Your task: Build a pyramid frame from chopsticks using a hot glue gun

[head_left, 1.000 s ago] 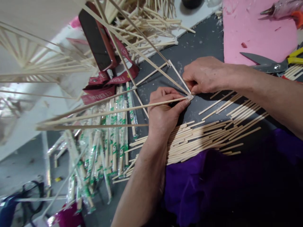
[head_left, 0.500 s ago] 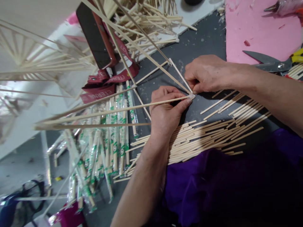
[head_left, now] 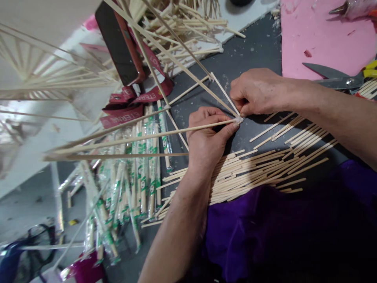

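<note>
A frame of thin wooden sticks (head_left: 188,74) stands over the table, its sticks meeting at whitish glued corners. My left hand (head_left: 207,137) pinches the frame at one glued corner (head_left: 238,119), thumb and forefinger against the sticks. My right hand (head_left: 255,92) is closed at the lower end of a short pale stick (head_left: 225,94), which runs from that corner up to another joint (head_left: 211,77). Its fingertips touch the stick beside the corner. Just below both hands, many loose sticks (head_left: 250,173) lie in a spread pile.
Wrapped chopsticks (head_left: 144,169) lie left of my left hand. A phone (head_left: 116,43) and a dark red lanyard (head_left: 126,114) are behind the frame. At the right are scissors (head_left: 338,78), a pink sheet (head_left: 321,39) and a glue gun (head_left: 353,10). More sticks (head_left: 188,31) lie at the top.
</note>
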A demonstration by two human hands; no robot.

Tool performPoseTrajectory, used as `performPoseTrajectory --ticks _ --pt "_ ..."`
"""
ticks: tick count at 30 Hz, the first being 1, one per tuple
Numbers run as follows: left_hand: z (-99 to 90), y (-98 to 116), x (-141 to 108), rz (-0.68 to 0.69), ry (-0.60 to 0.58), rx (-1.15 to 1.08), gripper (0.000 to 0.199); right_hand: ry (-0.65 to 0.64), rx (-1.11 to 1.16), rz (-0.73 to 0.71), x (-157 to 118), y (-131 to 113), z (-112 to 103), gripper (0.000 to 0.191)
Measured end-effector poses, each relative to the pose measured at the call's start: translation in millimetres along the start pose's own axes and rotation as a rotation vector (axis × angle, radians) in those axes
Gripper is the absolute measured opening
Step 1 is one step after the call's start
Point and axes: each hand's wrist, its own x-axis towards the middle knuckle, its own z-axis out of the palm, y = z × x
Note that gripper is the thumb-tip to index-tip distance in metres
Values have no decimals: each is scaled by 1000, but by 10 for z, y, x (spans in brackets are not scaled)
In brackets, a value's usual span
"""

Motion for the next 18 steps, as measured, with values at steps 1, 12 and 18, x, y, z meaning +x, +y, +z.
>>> performPoseTrajectory --ticks 1,12,18 --pt "-1 2 0 0 -1 0 10 3 -5 -4 -1 0 0 27" --pt "5 -22 0 -3 8 -12 11 15 -24 -20 6 -7 -2 26" --pt "7 -11 4 -1 7 -7 10 24 -19 -38 1 -2 5 27"
